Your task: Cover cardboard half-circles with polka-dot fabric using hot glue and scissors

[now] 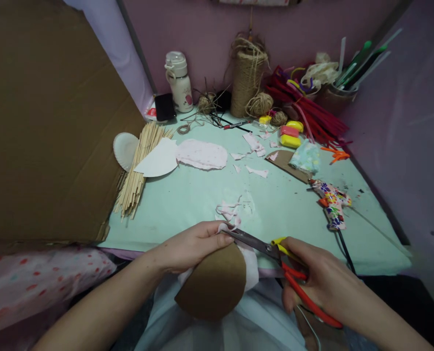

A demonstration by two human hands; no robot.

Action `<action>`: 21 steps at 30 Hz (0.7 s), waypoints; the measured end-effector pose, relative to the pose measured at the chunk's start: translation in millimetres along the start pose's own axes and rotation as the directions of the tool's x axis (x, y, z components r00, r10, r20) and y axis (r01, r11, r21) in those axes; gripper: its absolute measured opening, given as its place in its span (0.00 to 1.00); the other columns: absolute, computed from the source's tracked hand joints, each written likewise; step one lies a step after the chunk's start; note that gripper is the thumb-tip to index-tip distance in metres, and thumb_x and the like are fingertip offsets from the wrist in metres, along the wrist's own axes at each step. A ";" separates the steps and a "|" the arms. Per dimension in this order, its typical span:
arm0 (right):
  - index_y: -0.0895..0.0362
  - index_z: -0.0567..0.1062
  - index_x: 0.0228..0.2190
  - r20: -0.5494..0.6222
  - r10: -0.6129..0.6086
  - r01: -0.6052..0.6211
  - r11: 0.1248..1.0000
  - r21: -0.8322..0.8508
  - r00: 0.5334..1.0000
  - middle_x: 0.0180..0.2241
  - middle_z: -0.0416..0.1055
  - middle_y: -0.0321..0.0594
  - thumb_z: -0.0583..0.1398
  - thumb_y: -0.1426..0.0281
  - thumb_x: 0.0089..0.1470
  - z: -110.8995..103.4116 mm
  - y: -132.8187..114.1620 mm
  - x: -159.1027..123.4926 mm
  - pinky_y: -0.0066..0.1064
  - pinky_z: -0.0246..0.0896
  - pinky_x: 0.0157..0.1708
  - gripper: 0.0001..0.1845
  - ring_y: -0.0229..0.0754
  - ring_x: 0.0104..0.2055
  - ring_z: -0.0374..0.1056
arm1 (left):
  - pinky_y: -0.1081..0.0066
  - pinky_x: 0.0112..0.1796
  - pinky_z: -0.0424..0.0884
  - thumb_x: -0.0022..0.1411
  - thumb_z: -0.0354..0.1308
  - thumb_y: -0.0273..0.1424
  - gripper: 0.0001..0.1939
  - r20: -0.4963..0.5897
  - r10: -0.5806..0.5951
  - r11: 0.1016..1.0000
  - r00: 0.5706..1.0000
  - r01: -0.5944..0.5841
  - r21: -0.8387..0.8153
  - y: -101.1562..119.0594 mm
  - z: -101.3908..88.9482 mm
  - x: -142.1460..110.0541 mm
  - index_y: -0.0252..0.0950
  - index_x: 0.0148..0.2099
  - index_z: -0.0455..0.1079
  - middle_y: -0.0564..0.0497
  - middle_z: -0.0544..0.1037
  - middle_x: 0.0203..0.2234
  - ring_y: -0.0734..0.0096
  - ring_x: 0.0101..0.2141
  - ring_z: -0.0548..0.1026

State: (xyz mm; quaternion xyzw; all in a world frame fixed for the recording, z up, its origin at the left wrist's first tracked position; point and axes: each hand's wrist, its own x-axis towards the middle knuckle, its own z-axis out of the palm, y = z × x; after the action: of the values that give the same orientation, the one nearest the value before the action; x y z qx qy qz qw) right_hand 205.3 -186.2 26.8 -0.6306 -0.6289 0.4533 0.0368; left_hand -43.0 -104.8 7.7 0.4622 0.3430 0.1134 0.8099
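My left hand (pixel 202 243) is closed on a rounded brown cardboard piece (pixel 217 280) over my lap, with pale fabric (pixel 251 273) showing past its edge. In my right hand (pixel 311 268) are scissors (pixel 293 273) with red and yellow handles. Their blades point left and reach the fabric edge beside my left fingertips; my fingers partly hide where they meet. Just beyond the blade tips, thin pinkish fabric scraps (pixel 228 210) lie on the mint-green tabletop (pixel 187 204).
Wooden skewers (pixel 136 170) and a white paper piece (pixel 160 160) lie left, beside a large cardboard panel (pixel 48 122). A fabric-covered oval (pixel 202 154) sits mid-table. Rightward is a patterned glue gun (pixel 331 202). A bottle (pixel 180 83) and twine roll (pixel 245 80) stand at the back.
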 end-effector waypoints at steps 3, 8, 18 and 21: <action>0.50 0.59 0.28 -0.021 -0.006 0.005 0.999 -0.034 1.000 0.20 0.77 0.28 0.60 0.73 0.41 0.8 0.8 0.9 0.29 0.57 0.26 0.14 0.43 0.25 0.70 | 0.70 0.40 0.62 0.62 0.58 0.41 0.15 -0.002 -0.008 1.000 1.000 0.008 -0.001 -0.2 0.5 -0.3 0.35 0.42 0.73 0.51 0.75 0.35 0.69 0.36 0.69; 0.50 0.59 0.28 -0.019 -0.036 0.036 0.999 -0.022 0.999 0.20 0.77 0.28 0.61 0.72 0.44 1.2 -1.1 1.9 0.29 0.57 0.27 0.14 0.42 0.26 0.69 | 0.67 0.44 0.63 0.65 0.55 0.40 0.14 0.046 -0.005 0.998 0.999 0.001 0.067 0.3 1.4 0.5 0.35 0.43 0.73 0.50 0.76 0.37 0.65 0.41 0.71; 0.51 0.64 0.27 -0.051 -0.029 0.023 0.993 -0.114 0.998 0.22 0.75 0.33 0.62 0.67 0.47 0.7 1.1 6.6 0.28 0.56 0.24 0.10 0.44 0.26 0.70 | 0.65 0.49 0.63 0.66 0.52 0.41 0.17 0.135 0.013 0.985 0.991 -0.036 0.166 1.2 1.0 6.6 0.37 0.49 0.73 0.49 0.77 0.40 0.61 0.46 0.71; 0.51 0.65 0.26 -0.052 -0.041 0.034 0.991 -0.128 0.998 0.23 0.76 0.34 0.63 0.65 0.48 0.4 2.1 6.5 0.28 0.56 0.23 0.10 0.44 0.26 0.71 | 0.66 0.50 0.62 0.67 0.52 0.41 0.18 0.160 0.013 0.979 0.987 -0.045 0.200 4.0 0.4 7.3 0.36 0.51 0.73 0.49 0.77 0.42 0.60 0.48 0.69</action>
State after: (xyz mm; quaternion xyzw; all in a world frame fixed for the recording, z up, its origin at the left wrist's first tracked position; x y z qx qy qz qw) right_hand 205.3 -181.4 21.9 -0.6318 -0.6670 0.3944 0.0221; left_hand -36.8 -99.2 7.8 0.5548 0.2807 0.0526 0.7814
